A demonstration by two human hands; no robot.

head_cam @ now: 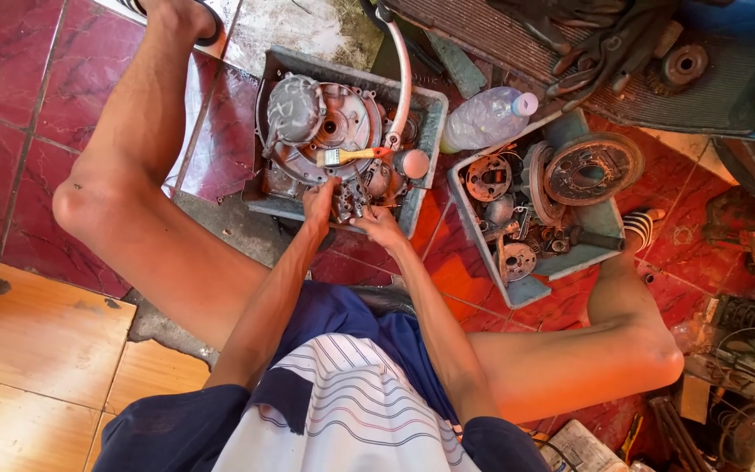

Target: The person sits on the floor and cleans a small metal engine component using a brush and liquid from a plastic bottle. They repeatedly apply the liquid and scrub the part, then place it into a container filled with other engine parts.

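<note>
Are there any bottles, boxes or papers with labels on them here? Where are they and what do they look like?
Plastic bottle: lies between the two grey trays, clear, pale cap; no label shows.
Printed package: bottom edge by the right leg, flat, white with dark print.
No signs or screens.

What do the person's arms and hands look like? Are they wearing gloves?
No gloves. Both hands, the left hand and the right hand, are bare, and no ring or watch shows. The arms are bare up to short dark blue sleeves. The shirt front is white with thin dark stripes.
</note>
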